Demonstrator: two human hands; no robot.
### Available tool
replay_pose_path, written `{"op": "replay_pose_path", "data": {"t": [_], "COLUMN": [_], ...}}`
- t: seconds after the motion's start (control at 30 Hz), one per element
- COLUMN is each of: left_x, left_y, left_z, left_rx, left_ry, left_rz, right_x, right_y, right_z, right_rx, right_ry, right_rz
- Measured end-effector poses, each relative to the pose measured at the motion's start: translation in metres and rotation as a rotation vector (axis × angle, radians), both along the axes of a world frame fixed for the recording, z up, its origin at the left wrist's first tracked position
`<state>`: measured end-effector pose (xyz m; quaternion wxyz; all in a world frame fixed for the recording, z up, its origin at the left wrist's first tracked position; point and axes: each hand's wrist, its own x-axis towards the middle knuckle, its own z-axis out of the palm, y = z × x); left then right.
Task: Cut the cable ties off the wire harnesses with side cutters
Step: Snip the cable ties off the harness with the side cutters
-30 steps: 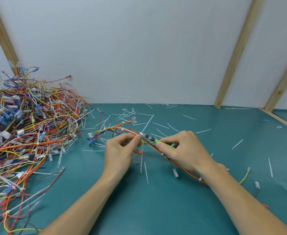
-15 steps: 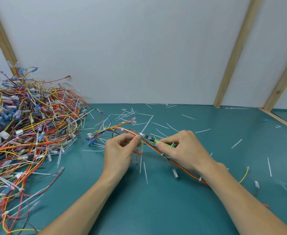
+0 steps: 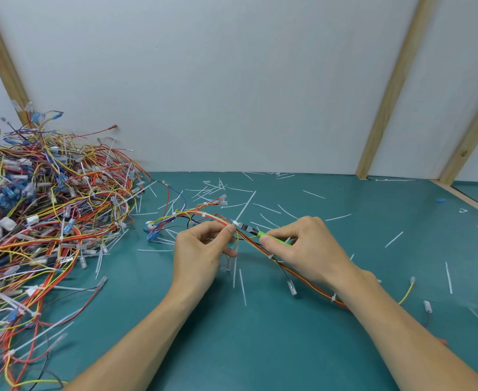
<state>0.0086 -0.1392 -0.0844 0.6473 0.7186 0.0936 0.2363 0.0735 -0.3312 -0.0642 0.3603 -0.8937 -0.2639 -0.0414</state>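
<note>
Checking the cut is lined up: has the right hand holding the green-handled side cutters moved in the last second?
No. The right hand holds the green-handled side cutters in the same spot against the wooden post.

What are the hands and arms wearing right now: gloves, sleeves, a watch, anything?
Nothing shows on either. The left hand and right hand are bare, with no gloves, rings or tape, and both forearms are uncovered to the frame's lower edge: no sleeves, watch or wristband in view.

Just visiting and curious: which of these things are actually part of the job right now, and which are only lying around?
In use:
left hand gripping the wire harness
right hand holding the green-handled side cutters

Lying about:
pile of harnesses
cut tie strips
teal table
</note>
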Motion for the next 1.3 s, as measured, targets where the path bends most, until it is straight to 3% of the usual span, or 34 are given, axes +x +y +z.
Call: {"op": "replay_pose_path", "data": {"t": [0.8, 0.93, 1.13, 1.2, 1.3], "left_x": [0.001, 0.001, 0.001, 0.002, 0.003], "left_y": [0.000, 0.000, 0.000, 0.000, 0.001], "left_z": [0.002, 0.003, 0.002, 0.001, 0.001], "left_rx": [-0.015, -0.020, -0.044, -0.066, -0.122], "left_ry": [-0.013, -0.011, -0.005, 0.000, -0.001], "left_rz": [0.005, -0.003, -0.020, -0.026, -0.020], "right_x": [-0.001, -0.004, 0.004, 0.009, 0.013], "right_y": [0.002, 0.006, 0.003, -0.002, -0.006], "right_z": [-0.002, 0.000, 0.011, 0.014, 0.010], "right_rx": [0.059, 0.285, 0.861, 0.937, 0.872], "right_ry": [-0.020, 0.006, 0.315, 0.376, 0.388], "right_rz": [-0.013, -0.075, -0.188, -0.225, -0.242]}}
